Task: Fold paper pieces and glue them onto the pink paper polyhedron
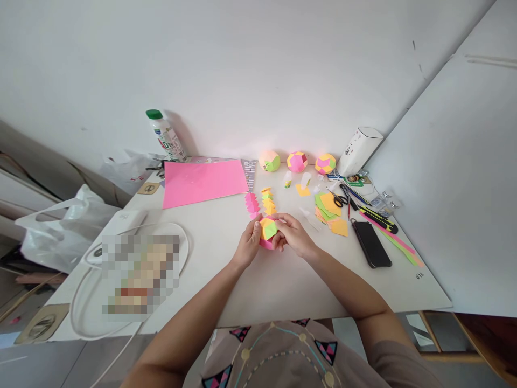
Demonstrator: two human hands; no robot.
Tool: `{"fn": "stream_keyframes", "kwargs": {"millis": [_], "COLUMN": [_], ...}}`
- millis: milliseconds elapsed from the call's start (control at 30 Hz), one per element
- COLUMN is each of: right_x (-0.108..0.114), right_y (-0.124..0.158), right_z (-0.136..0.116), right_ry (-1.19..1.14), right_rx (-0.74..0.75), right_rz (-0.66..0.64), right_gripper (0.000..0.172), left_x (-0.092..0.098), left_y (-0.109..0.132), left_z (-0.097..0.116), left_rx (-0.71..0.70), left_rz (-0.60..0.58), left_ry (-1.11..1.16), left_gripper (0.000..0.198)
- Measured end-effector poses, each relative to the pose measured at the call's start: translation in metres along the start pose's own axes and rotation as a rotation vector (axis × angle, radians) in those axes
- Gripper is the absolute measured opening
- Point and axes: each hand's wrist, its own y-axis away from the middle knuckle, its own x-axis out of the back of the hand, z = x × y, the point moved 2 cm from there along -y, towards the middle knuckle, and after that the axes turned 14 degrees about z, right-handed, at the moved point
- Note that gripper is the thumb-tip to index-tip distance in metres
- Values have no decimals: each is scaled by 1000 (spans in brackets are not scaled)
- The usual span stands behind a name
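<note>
Between my hands is a folded paper ball (268,229) in yellow, green and pink, held just above the table. My left hand (249,241) grips its left side, thumb on the front. My right hand (295,235) pinches its right edge with the fingertips. Just beyond it lie a row of folded pink paper pieces (252,203) and a row of yellow-orange folded pieces (268,201). Three finished-looking paper balls stand against the wall: a peach and green one (269,161), a pink one (297,161) and a yellow and pink one (325,163).
Right of my hands are loose paper squares (331,210), scissors (340,201), a black phone (371,243) and cutters (377,220). Small glue bottles (287,179) stand behind. Leftward lie a pink sheet (205,182), a white bottle (166,137), a white cable (188,248) and a plastic bag (67,226).
</note>
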Motion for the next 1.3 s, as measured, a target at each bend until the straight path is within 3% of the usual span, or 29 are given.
{"fn": "stream_keyframes", "kwargs": {"millis": [200,400,500,567,667,833,900,1167,1300], "right_x": [4,12,15,17,19,22,22,26,26], "right_y": [-3,-11,-14,-14,-11,-6,-6,-6,-2], "right_z": [-4,-1,0,-2,-9,-14,-13,-16,-22], "right_ry": [18,102,180,225,289,364,358,261,227], "right_rx": [12,116,134,163,227,216,177,25,-22], "right_rz": [-6,33,4,-37,-122,-194,-191,-164,-182], "right_gripper": [31,23,23,25,27,26,26,26,28], "left_x": [3,4,3,5,9,8,4,-5,-5], "left_y": [-3,-2,0,0,-2,-1,1,8,9], "left_z": [1,1,2,4,8,12,11,4,2], "left_rx": [-12,-478,-570,-548,-406,-169,-134,-473,-573], "left_rz": [-12,-127,-149,-167,-182,-298,-330,-218,-208], "left_ry": [-12,-160,-260,-276,-192,-3,21,-99,-127], "left_gripper": [59,69,75,60,39,40,42,41,43]}}
